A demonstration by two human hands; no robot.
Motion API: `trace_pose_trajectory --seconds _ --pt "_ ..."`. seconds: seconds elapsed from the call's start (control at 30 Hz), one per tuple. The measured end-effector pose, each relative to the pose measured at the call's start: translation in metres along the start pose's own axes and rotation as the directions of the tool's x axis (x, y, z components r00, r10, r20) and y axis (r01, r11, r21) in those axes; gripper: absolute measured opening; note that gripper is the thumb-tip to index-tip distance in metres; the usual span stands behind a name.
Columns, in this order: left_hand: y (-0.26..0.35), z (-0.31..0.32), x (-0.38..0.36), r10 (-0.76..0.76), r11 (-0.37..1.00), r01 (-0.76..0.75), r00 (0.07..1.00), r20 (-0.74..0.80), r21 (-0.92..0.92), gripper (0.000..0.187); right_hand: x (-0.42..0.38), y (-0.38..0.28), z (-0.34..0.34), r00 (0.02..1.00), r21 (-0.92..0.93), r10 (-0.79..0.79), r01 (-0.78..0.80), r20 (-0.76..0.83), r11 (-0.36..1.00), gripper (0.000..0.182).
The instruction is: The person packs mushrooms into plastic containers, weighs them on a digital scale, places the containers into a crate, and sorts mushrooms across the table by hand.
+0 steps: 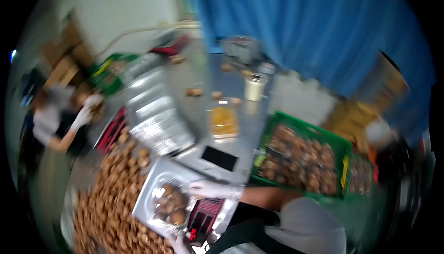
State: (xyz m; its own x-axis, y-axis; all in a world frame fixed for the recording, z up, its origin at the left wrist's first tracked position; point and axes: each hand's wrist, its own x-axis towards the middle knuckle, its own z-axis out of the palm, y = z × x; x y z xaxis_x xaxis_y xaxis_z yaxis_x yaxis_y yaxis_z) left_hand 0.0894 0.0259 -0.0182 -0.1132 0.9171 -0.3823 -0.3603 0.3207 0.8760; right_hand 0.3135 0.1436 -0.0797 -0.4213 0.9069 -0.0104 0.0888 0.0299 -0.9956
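Observation:
A clear pack of brown mushrooms [170, 204] lies on the metal pan of a scale [155, 171] with a red lit display. My right hand [206, 188], in a white glove, reaches over the pan's right edge beside the pack; its finger shape is blurred. My left hand [178, 242], also gloved, is at the pack's lower edge, partly cut off by the frame bottom. Whether either hand grips the pack is unclear. Loose mushrooms [111, 189] are heaped left of the scale.
Stacked clear trays [157, 110] stand beyond the scale, near a black flat object [219, 158]. A green crate [303, 129] of packed mushrooms is at right. A co-worker with gloved hands [85, 113] is at left, by another scale [111, 131].

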Motion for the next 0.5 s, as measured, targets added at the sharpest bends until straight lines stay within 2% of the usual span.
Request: trace_pose_trajectory --seconds 0.03,0.07,0.1,0.17,0.2,0.23,0.27,0.3,0.37,0.4,0.43,0.5 --pt "0.008 0.011 0.001 0.017 0.993 -0.022 0.999 0.038 0.12 0.026 -0.014 -0.028 -0.006 0.995 -0.033 -0.078 0.076 -0.069 0.997 0.017" --pt "0.014 0.023 -0.001 0.034 0.971 -0.052 0.996 0.083 0.233 0.027 -0.019 -0.028 -0.008 0.951 -0.175 -0.253 0.222 -0.18 0.959 0.017" --pt "0.019 0.036 -0.002 0.046 0.937 -0.092 0.989 0.142 0.337 0.027 -0.027 -0.025 -0.015 0.976 -0.194 -0.082 0.042 -0.201 0.98 0.015" --pt "0.02 0.058 -0.008 0.054 0.824 -0.216 0.95 0.308 0.524 0.029 -0.059 -0.04 -0.038 0.923 0.093 -0.057 0.099 -0.38 0.991 0.014" --pt "0.017 0.07 -0.008 0.054 0.743 -0.313 0.909 0.413 0.592 0.03 -0.08 -0.048 -0.06 0.903 0.087 -0.094 0.143 -0.419 0.986 0.017" --pt "0.014 0.078 -0.008 0.029 0.68 -0.383 0.867 0.498 0.626 0.032 -0.093 -0.039 -0.076 0.751 -0.224 -0.346 0.264 -0.563 0.938 0.017" --pt "0.011 0.088 -0.007 -0.023 0.65 -0.409 0.832 0.555 0.64 0.033 -0.127 -0.067 -0.096 0.821 0.158 0.112 -0.027 -0.56 0.987 0.02" --pt "0.008 0.093 0.0 -0.42 0.793 0.094 0.801 0.427 0.602 0.028 -0.153 -0.08 -0.113 0.749 0.128 0.068 0.023 -0.659 0.991 0.021" --pt "-0.022 0.092 0.016 -0.189 0.834 -0.148 0.828 0.527 0.531 0.029 -0.209 -0.09 -0.144 0.6 -0.025 0.067 -0.143 -0.798 0.989 0.018" --pt "-0.005 0.109 0.01 -0.248 0.806 -0.131 0.811 0.53 0.577 0.029 -0.236 -0.08 -0.158 0.53 -0.111 -0.04 -0.103 -0.847 0.988 0.014" --pt "0.0 0.119 0.007 -0.102 0.755 -0.352 0.771 0.629 0.553 0.03 -0.264 -0.087 -0.17 0.459 -0.125 0.0 -0.243 -0.889 0.962 0.009" --pt "0.012 0.131 0.003 -0.264 0.782 -0.157 0.793 0.549 0.603 0.029 -0.317 -0.049 -0.199 0.341 -0.307 -0.183 -0.354 -0.922 0.883 0.01"
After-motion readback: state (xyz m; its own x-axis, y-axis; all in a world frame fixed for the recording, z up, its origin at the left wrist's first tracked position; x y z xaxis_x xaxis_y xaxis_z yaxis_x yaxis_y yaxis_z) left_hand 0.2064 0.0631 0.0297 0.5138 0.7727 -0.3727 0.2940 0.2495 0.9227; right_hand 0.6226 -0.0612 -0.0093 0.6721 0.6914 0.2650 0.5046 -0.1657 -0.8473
